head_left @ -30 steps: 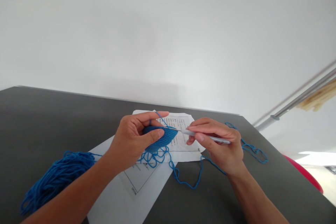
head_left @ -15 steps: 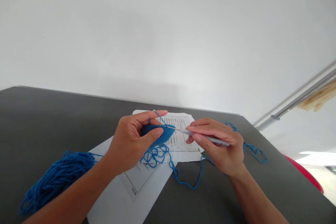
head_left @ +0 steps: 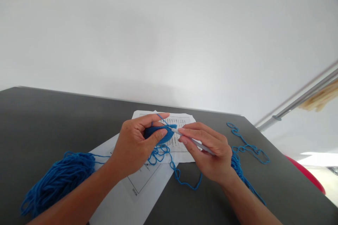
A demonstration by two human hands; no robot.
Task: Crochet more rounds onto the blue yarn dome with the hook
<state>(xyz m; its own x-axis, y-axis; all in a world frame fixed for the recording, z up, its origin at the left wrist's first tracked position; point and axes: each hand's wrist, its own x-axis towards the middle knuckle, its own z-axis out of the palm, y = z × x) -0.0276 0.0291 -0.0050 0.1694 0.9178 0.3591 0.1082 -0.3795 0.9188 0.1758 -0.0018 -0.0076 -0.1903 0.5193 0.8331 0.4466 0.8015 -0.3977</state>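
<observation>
My left hand [head_left: 138, 142] pinches a blue crocheted piece [head_left: 167, 136] between thumb and fingers. A strand of blue yarn [head_left: 161, 117] runs over its outstretched index finger down to the top edge of the piece. Held like a pen in my right hand [head_left: 208, 147] is a crochet hook [head_left: 195, 142] with a pale grey handle. The hook's tip meets the top edge of the crocheted piece, and its very end is hidden in the yarn. Loose curls of yarn [head_left: 160, 154] hang or lie just beneath the piece.
A thick blue yarn skein [head_left: 60, 177] lies at the left on the dark table [head_left: 52, 123]. Printed paper sheets [head_left: 137, 197] lie under my hands. More blue yarn [head_left: 245, 147] trails at the right. A metal rail [head_left: 298, 102] and a red rounded object [head_left: 306, 174] are beyond the right edge.
My right hand has moved left with the hook, bringing the handle close to the crocheted piece. Yarn behind that hand now shows. My left hand has shifted slightly right.
</observation>
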